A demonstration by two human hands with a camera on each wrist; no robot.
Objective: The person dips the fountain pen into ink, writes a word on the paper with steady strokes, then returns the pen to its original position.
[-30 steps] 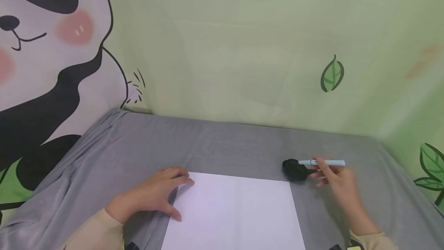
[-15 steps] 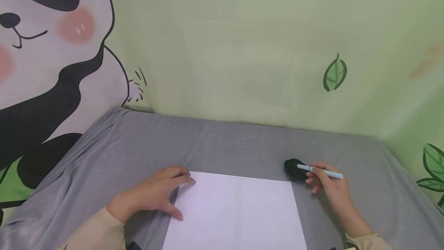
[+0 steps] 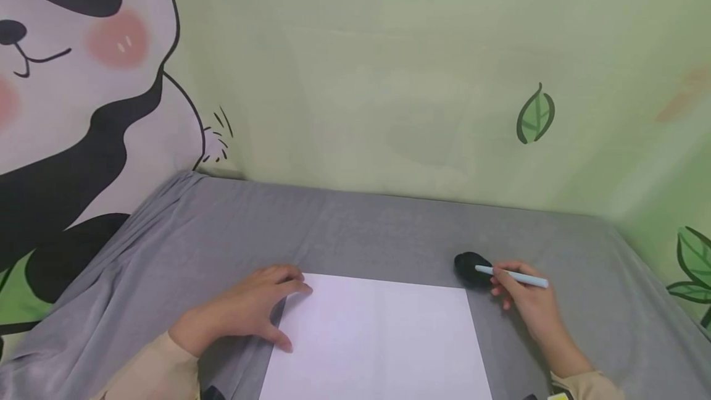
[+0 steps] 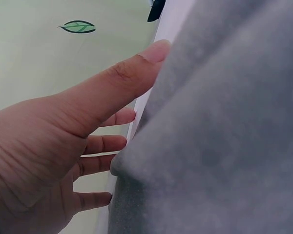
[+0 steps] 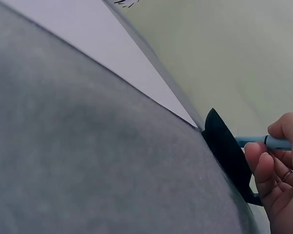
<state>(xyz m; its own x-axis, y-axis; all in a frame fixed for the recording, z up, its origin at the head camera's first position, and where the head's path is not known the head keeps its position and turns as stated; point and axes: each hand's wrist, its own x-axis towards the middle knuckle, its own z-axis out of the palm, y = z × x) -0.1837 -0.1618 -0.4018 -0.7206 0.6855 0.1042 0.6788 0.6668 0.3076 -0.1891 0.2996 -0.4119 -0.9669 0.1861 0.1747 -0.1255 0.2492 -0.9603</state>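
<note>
A large sheet of white paper (image 3: pixel 378 332) lies on the grey cloth. My left hand (image 3: pixel 250 304) rests at its upper left corner, thumb and fingers spread along the edge; the left wrist view shows the thumb (image 4: pixel 122 80) extended. My right hand (image 3: pixel 530 298) pinches a slim light-blue pen (image 3: pixel 524 277) between thumb and fingers. The pen's left end overlaps a rounded black object (image 3: pixel 468 267) just off the paper's upper right corner; whether they touch is unclear. The right wrist view shows this black object (image 5: pixel 227 148) with a short bent stub near the fingers.
Grey cloth (image 3: pixel 355 227) covers the table up to the backdrop. Behind it hangs a pale green backdrop (image 3: pixel 355 79) printed with leaves and a panda (image 3: pixel 144 116) on the left.
My right hand has shifted slightly left and the pen has tilted, its left end now lower relative to the black object. The left hand and the paper stay put.
</note>
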